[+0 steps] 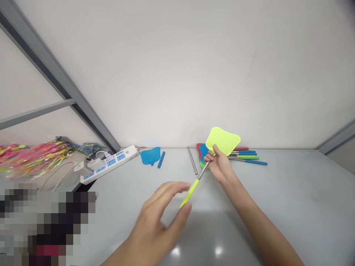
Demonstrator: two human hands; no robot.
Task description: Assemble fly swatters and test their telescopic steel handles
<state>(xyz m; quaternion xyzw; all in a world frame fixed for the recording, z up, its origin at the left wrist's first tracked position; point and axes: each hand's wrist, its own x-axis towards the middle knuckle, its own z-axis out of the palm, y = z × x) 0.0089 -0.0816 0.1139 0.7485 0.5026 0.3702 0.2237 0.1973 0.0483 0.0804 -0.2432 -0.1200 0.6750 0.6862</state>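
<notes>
A yellow-green fly swatter (224,139) is held up at a tilt, its mesh head at the upper right and its handle pointing down to the left. My right hand (219,162) grips it at the neck, just under the head. Around the lower end of the handle, my left hand (159,212) is open, thumb and fingers apart; whether the thumb touches the handle I cannot tell. Behind my right hand lie several fly swatters in a pile, with a blue handle (256,162) sticking out to the right. A loose metal rod (192,160) rests left of the pile.
Further left on the grey table (291,192) are a blue swatter head (150,156) and a separate blue handle (161,159). A white power strip (129,152) with plugs and cables lies beside bagged colourful items (36,159). A wall stands behind.
</notes>
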